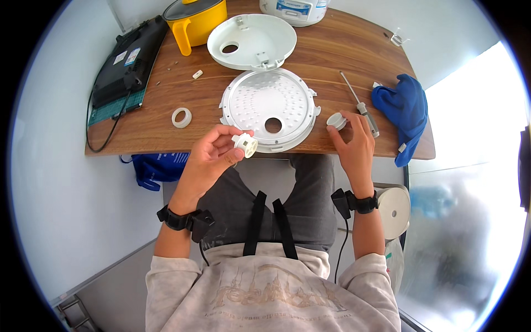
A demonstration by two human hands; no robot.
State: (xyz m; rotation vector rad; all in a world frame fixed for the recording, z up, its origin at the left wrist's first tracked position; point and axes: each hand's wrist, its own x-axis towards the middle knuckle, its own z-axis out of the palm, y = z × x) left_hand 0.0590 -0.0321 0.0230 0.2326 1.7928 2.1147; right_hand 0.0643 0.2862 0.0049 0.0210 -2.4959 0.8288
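At the near edge of the wooden table, two hands each pinch a small white part.
Before the disc's near-left rim, the left hand pinches an off-white plastic fitting between thumb and fingers, its short round body showing an openwork end and small side tabs; right of the disc, the right hand grips a shallow round cap between thumb and fingertips. Between them lies the silvery metal disc, dotted with bumps and pierced by one round hole toward its near side. Far left, a black device bears pale labels with blue; at the far side a white container wears a blue label, its print too small to read.
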